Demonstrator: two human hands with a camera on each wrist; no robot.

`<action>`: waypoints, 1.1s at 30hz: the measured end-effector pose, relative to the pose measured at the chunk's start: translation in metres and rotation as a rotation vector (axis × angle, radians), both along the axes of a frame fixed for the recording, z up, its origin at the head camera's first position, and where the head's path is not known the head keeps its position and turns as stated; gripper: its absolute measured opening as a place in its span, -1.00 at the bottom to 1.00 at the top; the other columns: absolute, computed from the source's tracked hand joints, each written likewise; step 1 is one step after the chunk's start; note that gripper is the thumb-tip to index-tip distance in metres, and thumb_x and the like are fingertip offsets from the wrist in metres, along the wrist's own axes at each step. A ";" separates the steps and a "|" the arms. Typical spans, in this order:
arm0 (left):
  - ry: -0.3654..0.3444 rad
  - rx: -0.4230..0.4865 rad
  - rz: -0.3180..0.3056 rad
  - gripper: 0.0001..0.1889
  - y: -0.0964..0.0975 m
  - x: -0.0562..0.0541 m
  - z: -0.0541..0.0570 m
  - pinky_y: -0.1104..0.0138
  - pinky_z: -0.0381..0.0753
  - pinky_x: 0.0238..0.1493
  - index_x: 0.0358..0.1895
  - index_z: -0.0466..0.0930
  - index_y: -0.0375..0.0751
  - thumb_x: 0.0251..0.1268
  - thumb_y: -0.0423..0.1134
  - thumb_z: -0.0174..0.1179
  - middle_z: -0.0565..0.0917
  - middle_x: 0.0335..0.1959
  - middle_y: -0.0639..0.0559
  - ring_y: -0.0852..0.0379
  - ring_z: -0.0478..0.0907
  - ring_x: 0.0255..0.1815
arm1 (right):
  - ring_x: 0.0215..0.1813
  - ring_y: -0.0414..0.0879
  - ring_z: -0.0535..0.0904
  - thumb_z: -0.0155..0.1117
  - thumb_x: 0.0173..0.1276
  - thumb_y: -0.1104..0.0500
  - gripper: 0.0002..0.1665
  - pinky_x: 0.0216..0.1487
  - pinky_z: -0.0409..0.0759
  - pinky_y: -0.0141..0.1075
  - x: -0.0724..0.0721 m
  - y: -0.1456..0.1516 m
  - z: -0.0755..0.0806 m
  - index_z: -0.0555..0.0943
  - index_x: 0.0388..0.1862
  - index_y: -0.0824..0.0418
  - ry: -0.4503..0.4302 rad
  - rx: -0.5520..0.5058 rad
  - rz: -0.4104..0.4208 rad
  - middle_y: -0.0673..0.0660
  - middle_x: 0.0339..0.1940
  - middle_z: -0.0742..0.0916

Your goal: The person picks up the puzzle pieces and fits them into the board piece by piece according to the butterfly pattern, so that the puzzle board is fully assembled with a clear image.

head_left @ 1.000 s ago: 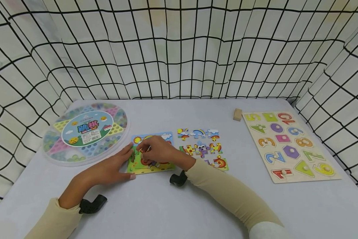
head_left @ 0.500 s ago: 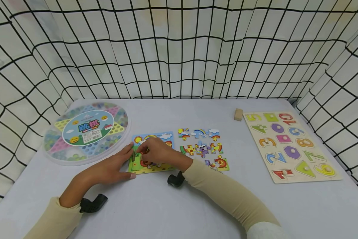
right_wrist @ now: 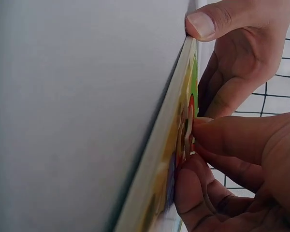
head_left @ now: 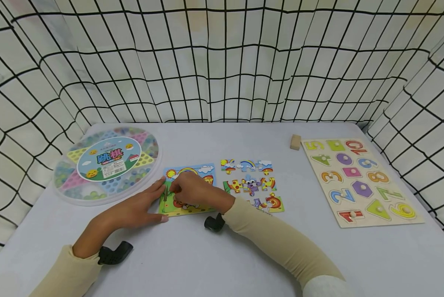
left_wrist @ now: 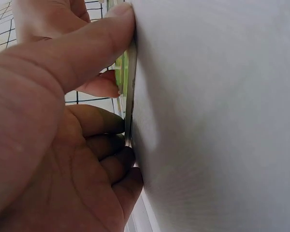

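A colourful jigsaw board [head_left: 186,212] lies flat on the white table in the head view. At its left side my left hand [head_left: 137,209] rests with fingertips along the edge and the thumb by the near corner. Over the board's middle is my right hand [head_left: 196,190]; its thumb and fingers pinch a small puzzle piece [right_wrist: 189,126] against the picture in the right wrist view. The head view hides that piece behind the hand. Just right of the board, several loose puzzle pieces [head_left: 250,185] lie in rows, showing a rainbow and animals.
A round Chinese checkers box [head_left: 108,161] sits at the left. On the right lies a wooden number-and-shape board [head_left: 362,189], with a small wooden block [head_left: 295,142] beside its far corner. Black netting [head_left: 225,78] surrounds the table's back and sides.
My right hand has shifted slightly left and lowered the puzzle piece onto the board, its fingers closer to the surface. The left hand has stayed in place.
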State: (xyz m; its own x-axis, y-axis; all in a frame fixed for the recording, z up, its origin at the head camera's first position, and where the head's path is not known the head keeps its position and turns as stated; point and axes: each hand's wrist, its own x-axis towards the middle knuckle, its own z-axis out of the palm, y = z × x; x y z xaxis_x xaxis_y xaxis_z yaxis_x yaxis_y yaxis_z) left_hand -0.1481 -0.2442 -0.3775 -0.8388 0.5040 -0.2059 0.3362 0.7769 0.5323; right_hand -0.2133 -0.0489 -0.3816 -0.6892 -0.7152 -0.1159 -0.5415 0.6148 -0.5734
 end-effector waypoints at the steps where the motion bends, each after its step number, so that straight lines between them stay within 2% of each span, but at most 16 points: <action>1: -0.002 0.002 -0.001 -0.01 0.000 0.000 0.000 -0.16 0.05 0.38 0.49 0.02 -0.45 0.21 0.12 0.31 -0.13 0.57 -0.23 -0.28 -0.16 0.53 | -0.09 -0.31 0.57 0.27 0.35 0.29 -0.73 -0.15 0.49 -0.54 0.000 0.000 0.000 0.72 0.01 0.21 -0.006 0.004 -0.004 -0.02 -0.08 0.75; 5: -0.009 0.010 -0.002 -0.01 0.000 0.000 0.001 -0.16 0.04 0.38 0.49 0.02 -0.46 0.21 0.11 0.31 -0.13 0.57 -0.23 -0.28 -0.17 0.53 | -0.11 -0.32 0.57 0.28 0.34 0.30 -0.73 -0.18 0.50 -0.54 0.000 -0.002 0.001 0.73 0.00 0.20 -0.022 0.017 -0.023 -0.02 -0.08 0.75; 13: -0.012 0.013 0.009 0.00 0.001 0.001 0.003 -0.17 0.04 0.38 0.48 0.03 -0.47 0.20 0.12 0.31 -0.13 0.57 -0.22 -0.29 -0.17 0.53 | -0.23 -0.34 0.54 0.33 0.31 0.27 -0.78 -0.32 0.46 -0.57 0.002 -0.005 0.001 0.76 -0.07 0.18 0.063 0.043 -0.003 -0.07 -0.32 0.76; 17: -0.009 0.009 0.010 -0.01 0.001 0.002 0.003 -0.16 0.06 0.37 0.48 0.04 -0.46 0.20 0.12 0.32 -0.12 0.57 -0.22 -0.29 -0.16 0.53 | -0.38 -0.31 0.50 0.31 0.32 0.27 -0.79 -0.38 0.41 -0.55 0.004 -0.005 0.002 0.77 -0.09 0.17 0.051 0.044 -0.002 -0.06 -0.55 0.69; 19: -0.007 0.008 0.011 -0.01 0.001 0.001 0.003 -0.16 0.06 0.37 0.48 0.05 -0.46 0.20 0.12 0.32 -0.12 0.57 -0.22 -0.29 -0.16 0.52 | -0.44 -0.30 0.49 0.30 0.33 0.27 -0.77 -0.40 0.41 -0.54 0.004 -0.004 0.003 0.76 -0.06 0.18 0.033 0.042 0.002 -0.06 -0.60 0.67; 21: -0.006 0.009 0.012 0.00 0.001 0.001 0.002 -0.17 0.06 0.37 0.48 0.04 -0.46 0.20 0.13 0.32 -0.12 0.57 -0.22 -0.29 -0.16 0.53 | -0.43 -0.30 0.51 0.30 0.33 0.28 -0.75 -0.38 0.43 -0.54 0.004 -0.003 0.004 0.75 -0.04 0.18 0.010 0.036 0.004 -0.06 -0.53 0.70; 25: -0.011 0.016 0.012 0.00 0.001 0.001 0.002 -0.17 0.05 0.38 0.48 0.04 -0.45 0.20 0.14 0.31 -0.13 0.57 -0.21 -0.28 -0.16 0.53 | -0.23 -0.35 0.50 0.31 0.33 0.26 -0.77 -0.28 0.46 -0.55 0.001 0.001 0.007 0.75 -0.05 0.16 -0.011 0.032 0.003 -0.11 -0.28 0.73; 26: -0.012 0.016 0.012 0.00 0.001 0.001 0.002 -0.17 0.05 0.37 0.48 0.04 -0.45 0.20 0.15 0.31 -0.13 0.57 -0.21 -0.28 -0.16 0.53 | -0.23 -0.33 0.51 0.31 0.34 0.26 -0.78 -0.29 0.48 -0.54 0.000 0.001 0.007 0.75 -0.06 0.17 -0.024 0.024 0.005 -0.10 -0.26 0.73; 33: -0.017 0.014 0.013 0.01 0.001 0.000 0.003 -0.20 0.05 0.36 0.48 0.05 -0.44 0.19 0.18 0.30 -0.13 0.58 -0.20 -0.30 -0.15 0.52 | -0.38 -0.29 0.58 0.28 0.37 0.29 -0.79 -0.32 0.52 -0.51 -0.003 0.006 0.007 0.73 -0.06 0.22 -0.119 -0.062 0.004 -0.06 -0.31 0.73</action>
State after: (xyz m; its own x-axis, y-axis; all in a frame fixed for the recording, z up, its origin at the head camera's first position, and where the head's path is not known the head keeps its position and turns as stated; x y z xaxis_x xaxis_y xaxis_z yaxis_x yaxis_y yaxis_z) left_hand -0.1481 -0.2429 -0.3745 -0.8416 0.4962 -0.2131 0.3171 0.7735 0.5488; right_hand -0.2164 -0.0425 -0.3751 -0.6708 -0.7259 -0.1519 -0.4697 0.5743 -0.6705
